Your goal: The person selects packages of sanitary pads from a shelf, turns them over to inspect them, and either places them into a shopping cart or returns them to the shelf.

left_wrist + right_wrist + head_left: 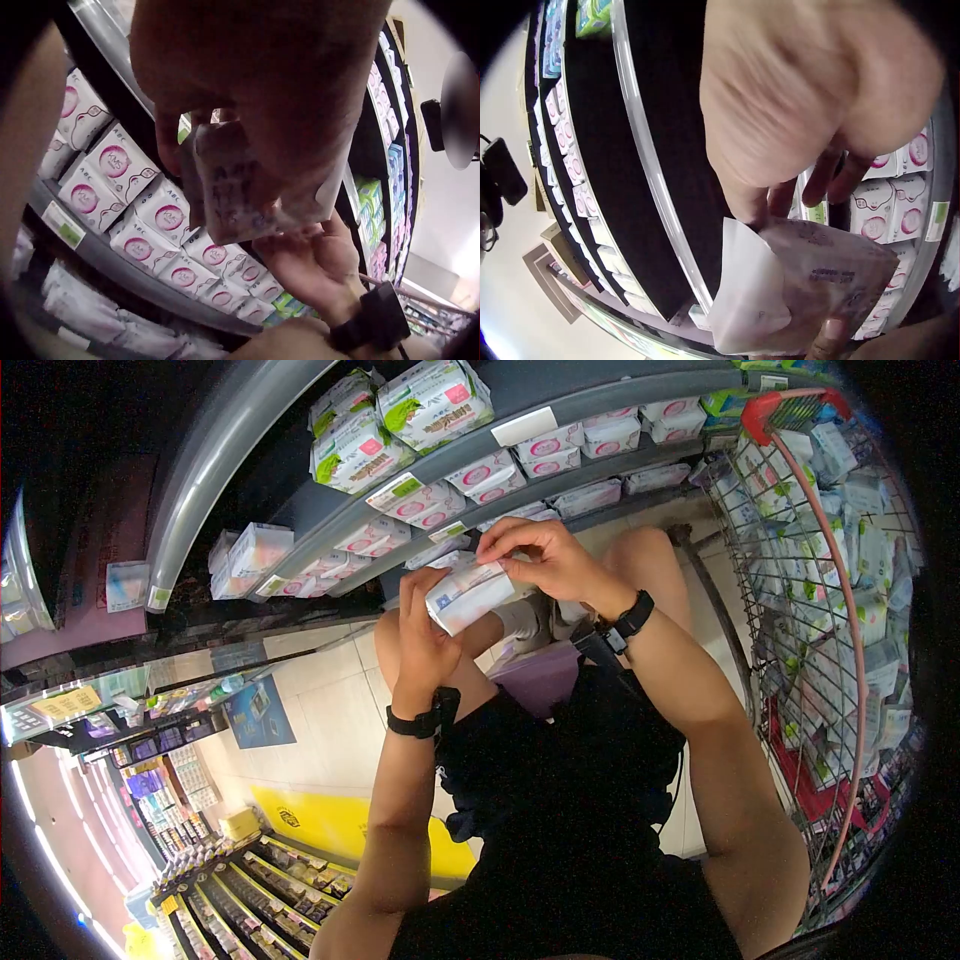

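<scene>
A small white pack of sanitary pads is held up over the lap, in front of the shelves. My left hand grips it by its left side, fingers behind and thumb in front. At its upper right edge my right hand pinches the wrapper between thumb and fingertips. From the right wrist view, a pale flap stands up at the near end of the pack, close under the right fingertips. Blurred print shows through the wrapper in the left wrist view.
Shelves ahead carry rows of white packs with pink circles and larger green-and-white packs. To the right stands a wire shopping cart filled with packs. The person's bent knees are close below the hands.
</scene>
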### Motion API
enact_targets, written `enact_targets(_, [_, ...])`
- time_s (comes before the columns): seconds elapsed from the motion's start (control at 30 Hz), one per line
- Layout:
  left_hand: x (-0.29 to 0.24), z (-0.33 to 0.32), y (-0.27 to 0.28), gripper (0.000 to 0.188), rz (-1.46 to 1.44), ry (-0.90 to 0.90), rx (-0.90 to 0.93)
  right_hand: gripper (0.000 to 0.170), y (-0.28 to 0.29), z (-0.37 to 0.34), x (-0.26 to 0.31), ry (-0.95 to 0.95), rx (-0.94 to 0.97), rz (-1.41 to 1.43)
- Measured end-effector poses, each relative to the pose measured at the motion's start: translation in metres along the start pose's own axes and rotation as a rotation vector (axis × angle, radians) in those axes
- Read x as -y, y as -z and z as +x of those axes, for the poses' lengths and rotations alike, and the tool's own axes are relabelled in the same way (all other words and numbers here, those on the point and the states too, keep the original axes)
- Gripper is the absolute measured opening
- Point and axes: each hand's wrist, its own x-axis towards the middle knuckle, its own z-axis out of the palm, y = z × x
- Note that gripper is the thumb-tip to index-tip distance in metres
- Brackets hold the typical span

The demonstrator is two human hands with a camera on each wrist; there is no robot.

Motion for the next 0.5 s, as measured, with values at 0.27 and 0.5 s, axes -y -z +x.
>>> enact_targets(0.27, [0.004,0.003,-0.001,0.056,0.115,-0.074,-0.027,0.024,-0.005,0.001,0.005,-0.192,-0.024,0.200])
enact_targets(0.5, [0.003,0.004,0.003,0.058,0.039,-0.052,-0.012,0.020,-0.001,0.004,0.004,-0.329,-0.005,0.740])
